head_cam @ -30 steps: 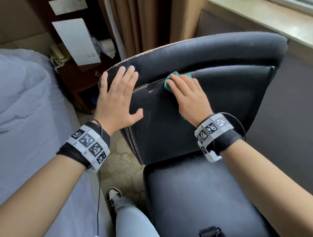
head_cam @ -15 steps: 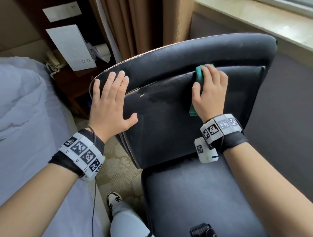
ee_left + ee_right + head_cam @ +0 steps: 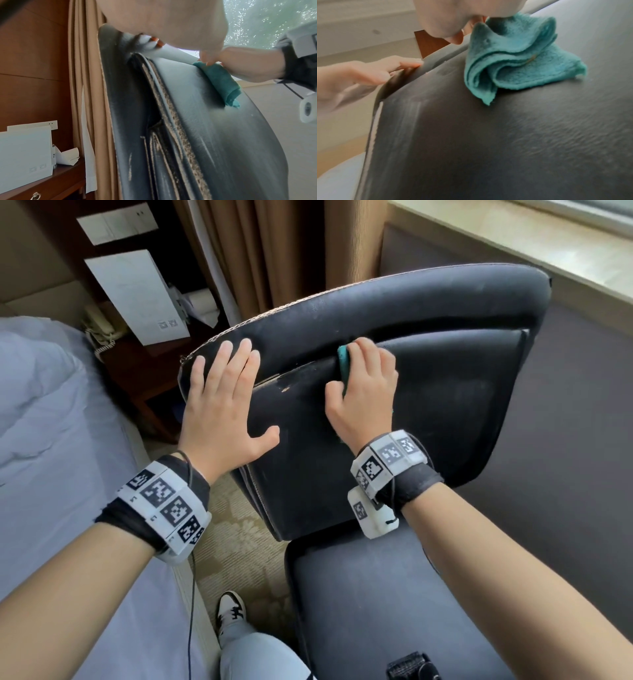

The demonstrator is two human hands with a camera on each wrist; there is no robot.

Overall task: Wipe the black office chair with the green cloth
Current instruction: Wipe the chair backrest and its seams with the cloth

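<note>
The black office chair (image 3: 445, 412) faces me, its backrest (image 3: 205, 135) worn and flaking along the left edge. My left hand (image 3: 222, 398) lies flat with straight fingers on the backrest's upper left corner. My right hand (image 3: 363, 385) grips the bunched green cloth (image 3: 343, 364) and presses it against the seam below the headrest, left of centre. In the right wrist view the green cloth (image 3: 513, 56) lies folded on the dark leather (image 3: 488, 135) under my right hand's palm (image 3: 445, 17), and the left hand (image 3: 368, 73) rests on the edge. The left wrist view shows the cloth (image 3: 221, 81) under the right hand (image 3: 248, 65).
A bed with white linen (image 3: 51, 440) lies close on the left. Behind the chair stand a dark wooden nightstand (image 3: 137, 378) with a phone and a white card, and brown curtains (image 3: 274, 251). A window sill (image 3: 548, 244) runs at the right. My shoe (image 3: 233, 611) is beside the seat (image 3: 376, 594).
My right hand swept the cloth rightward along the seam, then back left toward the centre. The left hand has kept its place on the backrest's corner.
</note>
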